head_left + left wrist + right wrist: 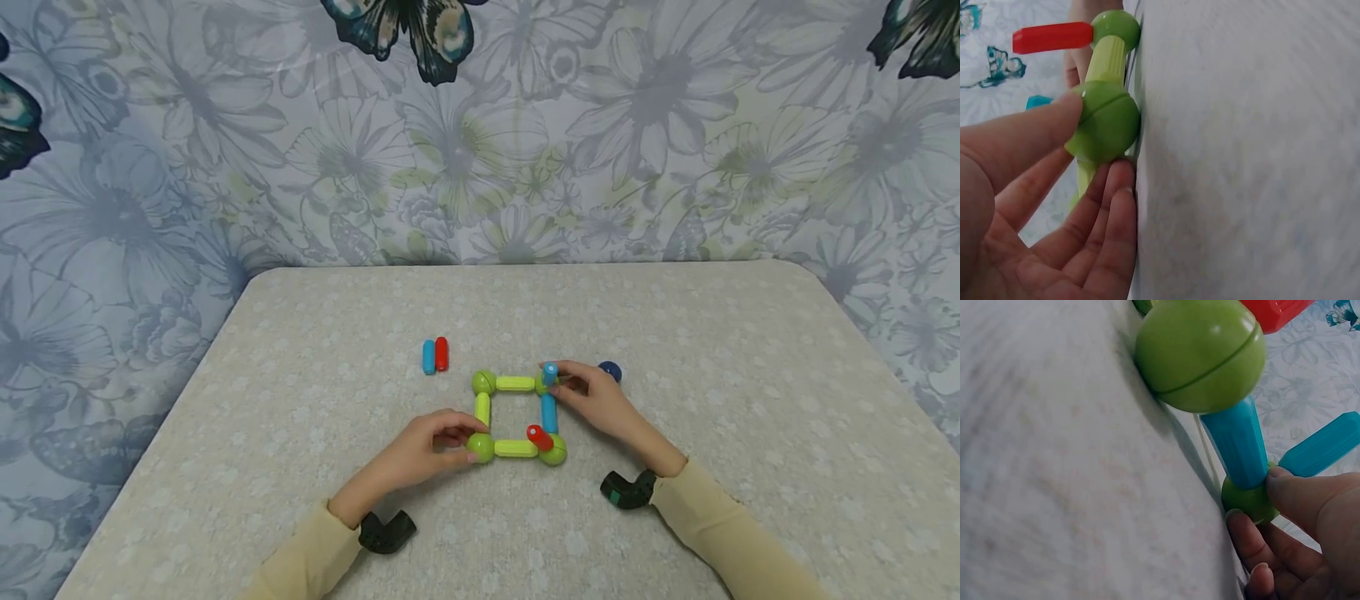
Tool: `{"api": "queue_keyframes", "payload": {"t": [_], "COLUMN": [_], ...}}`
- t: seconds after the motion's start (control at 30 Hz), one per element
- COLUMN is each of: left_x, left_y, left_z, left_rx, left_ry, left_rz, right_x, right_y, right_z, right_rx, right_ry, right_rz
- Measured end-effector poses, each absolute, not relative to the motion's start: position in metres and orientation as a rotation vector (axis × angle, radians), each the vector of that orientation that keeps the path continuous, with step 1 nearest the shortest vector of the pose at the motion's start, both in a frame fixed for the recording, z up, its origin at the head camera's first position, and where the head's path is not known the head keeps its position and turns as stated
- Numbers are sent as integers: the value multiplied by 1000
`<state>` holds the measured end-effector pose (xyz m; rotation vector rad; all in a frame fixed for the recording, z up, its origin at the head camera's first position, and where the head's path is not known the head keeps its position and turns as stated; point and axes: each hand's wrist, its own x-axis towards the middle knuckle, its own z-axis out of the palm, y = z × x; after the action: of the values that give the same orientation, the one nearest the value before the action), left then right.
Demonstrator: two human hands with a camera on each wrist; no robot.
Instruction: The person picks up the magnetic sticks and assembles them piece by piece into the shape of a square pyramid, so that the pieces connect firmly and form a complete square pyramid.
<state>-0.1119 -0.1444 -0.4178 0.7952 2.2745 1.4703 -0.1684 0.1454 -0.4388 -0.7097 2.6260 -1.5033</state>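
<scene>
Left hand [431, 452] grips green ball [481, 449] | right hand [602, 402] seemingly another ball [1247, 503] | table edges [600, 270] well apart

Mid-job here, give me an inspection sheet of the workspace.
Surface: pale patterned tabletop.
Job's things: square frame of green balls, yellow-green rods and a blue side rod; raised red rod and raised blue rod at the right corners.
Clutter: loose blue rod and loose red rod, side by side; dark blue ball.
Grippers: left hand pinches the near-left ball; right hand pinches the far-right ball.
Cables: nothing seen.
Surroundings: flowered wall covering with butterflies.
</scene>
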Motion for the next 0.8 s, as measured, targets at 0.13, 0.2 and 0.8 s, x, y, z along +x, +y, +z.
{"api": "queue_keyframes", "payload": {"t": [0.13,0.2,0.8], "left_x": [-123,-133,-211], "left_y": [-153,-162,-193], "left_z": [-416,-413,-420], "left_rx": [810,774,338], "left_ry": [2171,2155,2451], "left_rz": [1500,1528,1641], "right_x": [-169,-168,-166], "right_y": [147,147,144], "right_z": [-438,-437,-440], "right_rx": [-695,-687,-679], "right_ry": [2622,2621,2634], "right_rz": [-1517,-1519,-1526]}}
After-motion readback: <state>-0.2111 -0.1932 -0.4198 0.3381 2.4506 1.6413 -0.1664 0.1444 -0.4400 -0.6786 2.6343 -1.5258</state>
